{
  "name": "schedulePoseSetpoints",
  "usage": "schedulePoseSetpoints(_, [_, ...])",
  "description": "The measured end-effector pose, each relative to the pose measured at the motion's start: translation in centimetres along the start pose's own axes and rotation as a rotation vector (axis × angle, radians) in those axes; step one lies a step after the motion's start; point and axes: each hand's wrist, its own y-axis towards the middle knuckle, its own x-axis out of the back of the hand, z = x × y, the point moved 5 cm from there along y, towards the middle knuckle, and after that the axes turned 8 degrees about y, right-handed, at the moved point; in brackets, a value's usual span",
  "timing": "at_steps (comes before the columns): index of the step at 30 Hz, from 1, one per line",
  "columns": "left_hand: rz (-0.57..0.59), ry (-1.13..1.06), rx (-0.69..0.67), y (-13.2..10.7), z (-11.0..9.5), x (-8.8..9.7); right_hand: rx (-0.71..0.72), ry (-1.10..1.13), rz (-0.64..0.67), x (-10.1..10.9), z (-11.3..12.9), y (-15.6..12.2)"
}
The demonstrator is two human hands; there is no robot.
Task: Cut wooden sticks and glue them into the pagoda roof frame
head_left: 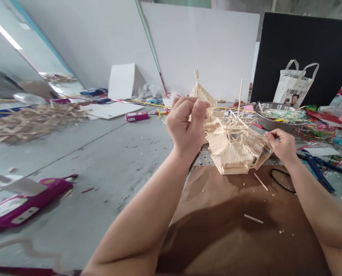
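A many-sided model pavilion (236, 153) built of thin wooden sticks stands at the far end of a brown paper sheet (231, 241). My right hand (282, 145) is closed at its right side, thumb and forefinger pinching the roof edge. My left hand (188, 122) is raised in front of the pavilion's left side, fingers curled tight with the thumb against them. Whatever it may hold is too small or hidden to make out. Partly behind that hand is a second stick model with a pointed roof (197, 86). Two loose sticks (253, 219) lie on the paper.
A metal bowl (264, 120) of wrapped sticks stands back right, with a white bag (293, 90) behind it. Blue-handled pliers (317, 172) and a black loop (278, 182) lie right. Magenta power strips (41, 199) and a stick pile (38, 120) are left.
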Motion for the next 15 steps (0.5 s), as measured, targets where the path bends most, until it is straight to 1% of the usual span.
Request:
schedulePoseSetpoints(2, [0.023,-0.041,0.023,-0.1,-0.3,0.0,-0.079,0.047,0.037,-0.6,-1.1,-0.1])
schedulePoseSetpoints(4, [0.052,-0.069,0.043,-1.0,-0.4,0.4,-0.126,0.097,0.056,-1.2,-2.0,-0.1])
schedulePoseSetpoints(6, [0.101,-0.055,0.061,-2.7,-0.4,1.2,-0.155,0.138,0.061,-1.8,-2.7,-0.1])
schedulePoseSetpoints(7, [0.135,-0.039,0.093,-3.7,-0.2,1.6,-0.162,0.151,0.048,-1.9,-3.0,-0.1])
schedulePoseSetpoints(9, [0.163,-0.010,0.203,-6.0,0.4,2.7,-0.161,0.156,-0.008,-1.9,-3.4,0.0])
schedulePoseSetpoints(10, [0.208,-0.027,0.279,-7.2,0.6,3.0,-0.161,0.157,-0.045,-1.8,-3.5,0.1])
schedulePoseSetpoints(11, [0.230,-0.039,0.387,-8.3,1.0,3.3,-0.171,0.167,-0.083,-1.7,-3.8,0.1])
schedulePoseSetpoints(13, [0.262,-0.017,0.674,-10.5,1.8,3.7,-0.241,0.243,-0.130,-1.8,-4.7,0.1])
schedulePoseSetpoints(15, [0.291,-0.061,1.000,-12.8,2.4,3.6,-0.369,0.387,-0.141,-2.2,-5.9,-0.1])
